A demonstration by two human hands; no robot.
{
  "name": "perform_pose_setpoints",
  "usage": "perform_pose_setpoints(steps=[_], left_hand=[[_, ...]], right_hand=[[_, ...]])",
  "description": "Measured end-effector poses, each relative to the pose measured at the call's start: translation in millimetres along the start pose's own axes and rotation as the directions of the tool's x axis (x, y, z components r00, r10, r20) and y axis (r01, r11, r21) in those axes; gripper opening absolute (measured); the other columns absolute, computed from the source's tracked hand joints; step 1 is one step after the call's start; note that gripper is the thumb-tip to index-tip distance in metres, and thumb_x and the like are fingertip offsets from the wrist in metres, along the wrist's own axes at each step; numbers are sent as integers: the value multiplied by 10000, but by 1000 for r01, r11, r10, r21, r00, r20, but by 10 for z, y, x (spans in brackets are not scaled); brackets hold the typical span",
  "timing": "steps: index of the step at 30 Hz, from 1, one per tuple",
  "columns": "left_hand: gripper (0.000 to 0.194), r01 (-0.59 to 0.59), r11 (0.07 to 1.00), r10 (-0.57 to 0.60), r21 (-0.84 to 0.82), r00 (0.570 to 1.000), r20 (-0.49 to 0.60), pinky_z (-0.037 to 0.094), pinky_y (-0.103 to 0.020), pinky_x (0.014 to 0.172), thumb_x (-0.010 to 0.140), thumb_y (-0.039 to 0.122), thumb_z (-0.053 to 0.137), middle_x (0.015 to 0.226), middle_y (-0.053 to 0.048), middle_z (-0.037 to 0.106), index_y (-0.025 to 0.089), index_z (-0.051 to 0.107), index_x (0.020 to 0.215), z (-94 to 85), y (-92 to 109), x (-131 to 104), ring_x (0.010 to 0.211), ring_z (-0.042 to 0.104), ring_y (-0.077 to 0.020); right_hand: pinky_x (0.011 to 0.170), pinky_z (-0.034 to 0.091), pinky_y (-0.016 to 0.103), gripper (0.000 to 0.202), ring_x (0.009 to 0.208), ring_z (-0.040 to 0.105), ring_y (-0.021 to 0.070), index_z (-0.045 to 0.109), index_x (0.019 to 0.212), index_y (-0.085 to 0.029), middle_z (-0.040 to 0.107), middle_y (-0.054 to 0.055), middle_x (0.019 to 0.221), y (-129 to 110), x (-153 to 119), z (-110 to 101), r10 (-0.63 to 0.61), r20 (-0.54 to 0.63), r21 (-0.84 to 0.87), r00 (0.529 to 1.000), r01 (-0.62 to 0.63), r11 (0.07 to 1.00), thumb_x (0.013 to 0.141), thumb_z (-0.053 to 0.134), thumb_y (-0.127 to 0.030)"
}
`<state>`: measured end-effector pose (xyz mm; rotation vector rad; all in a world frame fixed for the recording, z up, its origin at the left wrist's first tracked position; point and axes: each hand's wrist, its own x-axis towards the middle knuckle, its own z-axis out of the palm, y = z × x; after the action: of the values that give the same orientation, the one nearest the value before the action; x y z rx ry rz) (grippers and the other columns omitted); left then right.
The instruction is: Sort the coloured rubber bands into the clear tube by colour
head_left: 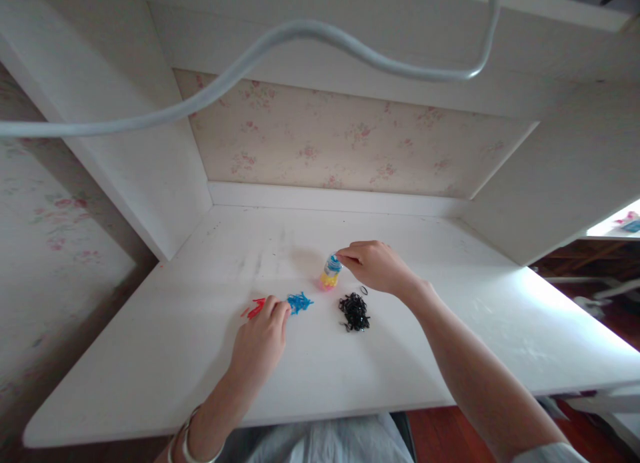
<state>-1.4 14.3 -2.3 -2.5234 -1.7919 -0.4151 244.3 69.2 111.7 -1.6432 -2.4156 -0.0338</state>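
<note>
A small clear bottle (331, 272) stands on the white desk, with pink at the bottom, yellow above it and blue near the top. My right hand (373, 263) is at the bottle's mouth, thumb and fingertips pinched together; whatever is between them is too small to make out. My left hand (267, 326) rests low between the red pieces (257, 308) and the blue pile (299, 303), its fingers pressed together at the left edge of the blue pieces. Right of the blue ones, a pile of black bands (355, 312) lies beside a single loose black band (364, 290).
The white desk (310, 376) has a raised back edge and side panels left and right. A pale cable (310, 28) hangs across the upper view under a shelf. Through the opening at right, a chair part and a wooden floor show.
</note>
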Motion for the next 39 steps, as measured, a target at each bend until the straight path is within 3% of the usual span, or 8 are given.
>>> perform_pose_setpoints(steps=[9, 23, 30, 36, 39], left_hand=[[225, -11, 1000, 10, -21, 999, -33, 429, -258, 601, 958, 248, 365, 966, -20, 626, 237, 590, 966, -11, 1, 1, 779, 625, -142], [248, -19, 996, 13, -89, 998, -62, 452, -251, 655, 976, 281, 329, 985, -18, 624, 228, 572, 985, -21, 11, 34, 836, 627, -149], [249, -68, 911, 39, -407, 996, -80, 488, -238, 734, 973, 316, 331, 981, -14, 599, 228, 562, 945, -321, 107, 238, 800, 611, -116], [246, -170, 895, 80, -412, 971, -226, 479, -248, 775, 965, 345, 361, 987, -29, 599, 207, 565, 954, -639, 310, 634, 831, 604, -126], [239, -206, 904, 123, -374, 965, -233, 472, -249, 801, 963, 318, 368, 1007, -31, 595, 200, 576, 953, -729, 407, 853, 852, 603, -128]], right_hand=[[669, 416, 248, 378, 820, 634, 161, 729, 990, -320, 713, -26, 936, 32, 14, 5, 19, -30, 23, 999, -19, 1000, 807, 443, -153], [697, 450, 250, 368, 826, 647, 162, 718, 978, -273, 714, -17, 976, -9, -136, 38, 45, -135, 148, 990, -25, 989, 797, 426, -143], [645, 440, 245, 332, 654, 592, 134, 708, 952, -216, 674, 14, 787, -31, -452, 210, 146, -313, 435, 938, 6, 900, 843, 399, -157], [616, 440, 258, 286, 657, 591, 151, 715, 861, -211, 658, 24, 741, -189, -869, 605, 246, -238, 676, 939, -22, 737, 866, 430, -181], [627, 448, 261, 289, 680, 606, 158, 719, 839, -214, 671, 26, 757, -259, -1047, 828, 290, -189, 740, 938, -58, 670, 854, 436, -162]])
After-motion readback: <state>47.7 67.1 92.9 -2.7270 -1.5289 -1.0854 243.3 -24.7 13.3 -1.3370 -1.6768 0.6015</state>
